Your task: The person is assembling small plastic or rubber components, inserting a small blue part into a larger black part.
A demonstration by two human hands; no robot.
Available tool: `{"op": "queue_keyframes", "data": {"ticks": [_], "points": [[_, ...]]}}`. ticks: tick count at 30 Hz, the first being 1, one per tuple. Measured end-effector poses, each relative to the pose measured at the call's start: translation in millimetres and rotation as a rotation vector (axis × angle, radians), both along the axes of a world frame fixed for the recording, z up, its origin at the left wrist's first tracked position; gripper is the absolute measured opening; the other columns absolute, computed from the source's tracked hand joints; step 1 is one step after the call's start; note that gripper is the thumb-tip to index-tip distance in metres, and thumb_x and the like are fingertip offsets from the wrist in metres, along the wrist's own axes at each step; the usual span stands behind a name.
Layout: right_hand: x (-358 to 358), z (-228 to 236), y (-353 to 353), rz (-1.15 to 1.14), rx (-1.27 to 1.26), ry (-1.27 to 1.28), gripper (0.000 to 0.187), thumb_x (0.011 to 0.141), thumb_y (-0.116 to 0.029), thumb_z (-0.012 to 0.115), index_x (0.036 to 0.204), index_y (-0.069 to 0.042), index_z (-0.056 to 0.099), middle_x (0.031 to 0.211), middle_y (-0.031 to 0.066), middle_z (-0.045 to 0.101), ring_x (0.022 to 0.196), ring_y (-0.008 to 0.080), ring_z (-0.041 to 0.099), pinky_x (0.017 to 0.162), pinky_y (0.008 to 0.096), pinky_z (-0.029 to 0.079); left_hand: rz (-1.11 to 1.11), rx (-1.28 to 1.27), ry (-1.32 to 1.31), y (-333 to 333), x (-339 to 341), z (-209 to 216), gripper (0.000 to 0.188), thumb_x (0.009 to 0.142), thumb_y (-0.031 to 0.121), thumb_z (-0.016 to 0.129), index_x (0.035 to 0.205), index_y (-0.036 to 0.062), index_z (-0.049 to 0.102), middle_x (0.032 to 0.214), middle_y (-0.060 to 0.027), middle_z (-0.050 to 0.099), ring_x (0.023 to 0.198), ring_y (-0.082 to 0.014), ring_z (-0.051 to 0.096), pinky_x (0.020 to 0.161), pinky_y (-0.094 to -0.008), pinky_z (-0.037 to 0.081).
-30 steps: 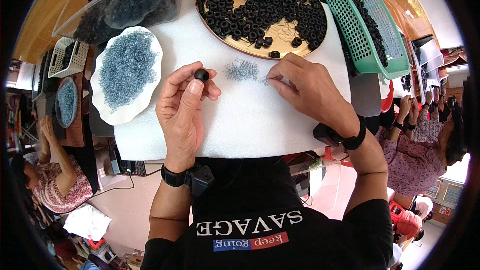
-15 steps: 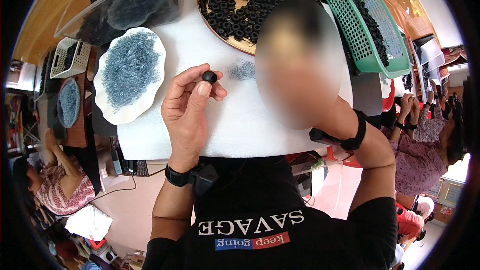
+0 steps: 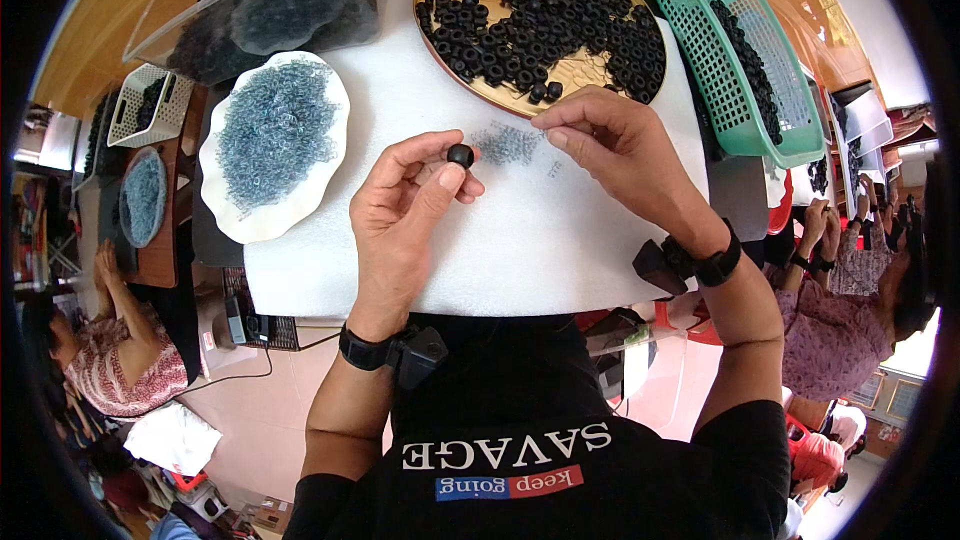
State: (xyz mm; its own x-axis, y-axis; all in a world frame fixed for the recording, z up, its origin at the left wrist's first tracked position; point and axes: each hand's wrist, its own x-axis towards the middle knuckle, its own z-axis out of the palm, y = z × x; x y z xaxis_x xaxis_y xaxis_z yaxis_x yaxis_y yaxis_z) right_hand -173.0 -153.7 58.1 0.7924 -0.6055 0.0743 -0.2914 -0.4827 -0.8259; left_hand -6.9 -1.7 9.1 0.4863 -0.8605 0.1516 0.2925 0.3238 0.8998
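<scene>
My left hand [image 3: 400,210] pinches a small round black part [image 3: 460,155] between thumb and forefinger; in the earlier frame a hole shows in it. To its right, the thumb and fingertips of my right hand [image 3: 630,145] are pressed together over the white sheet [image 3: 540,260]. Anything between those fingertips is too small to make out. Between my hands lies a loose patch of tiny clear bluish pieces [image 3: 508,143]. Just beyond my right hand, a round gold tray [image 3: 578,68] carries many black ring-shaped parts [image 3: 500,45].
A white scalloped plate [image 3: 262,228] heaped with tiny clear pieces stands left. Behind it is a clear plastic bin [image 3: 340,10] of black parts. A green basket [image 3: 690,55] with black parts stands right. Other people [image 3: 125,350] sit at both sides.
My right hand, blurred over at the tray's near right before, has come nearer and left, beside the clear pieces. My left hand still holds the black part. The view has shifted slightly.
</scene>
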Motion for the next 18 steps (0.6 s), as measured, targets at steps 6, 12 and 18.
{"op": "queue_keyframes", "data": {"ticks": [6,12,18], "points": [[6.2,19.0,15.7,0.031,0.404,-0.094,0.017,0.087,-0.008,0.070,0.103,-0.001,0.069,0.087,0.0016,0.065,0.066,0.0046,0.053,0.058,0.0192,0.045,-0.113,0.077,-0.007,0.7,0.0,0.2,0.027,0.091,0.005,0.064,0.116,-0.0022,0.060,0.101,-0.0113,0.068,0.085,-0.0138,0.067,0.076,-0.0248,0.055],[16.1,12.3,22.2,0.125,0.430,-0.168,0.017,0.086,-0.009,0.071,0.101,-0.001,0.069,0.087,0.0028,0.066,0.067,0.0053,0.055,0.059,0.0197,0.046,-0.160,0.086,-0.020,1.9,0.3,1.9,0.026,0.091,0.006,0.065,0.115,-0.0022,0.060,0.098,-0.0102,0.068,0.085,-0.0140,0.067,0.075,-0.0244,0.055],[15.6,11.0,24.2,0.121,0.450,-0.160,0.016,0.087,-0.008,0.070,0.101,-0.001,0.069,0.087,0.0037,0.066,0.067,0.0055,0.056,0.058,0.0197,0.047,-0.169,0.022,0.050,2.2,3.3,1.8,0.027,0.092,0.006,0.063,0.117,-0.0027,0.060,0.097,-0.0117,0.068,0.084,-0.0149,0.067,0.074,-0.0252,0.055]]}}
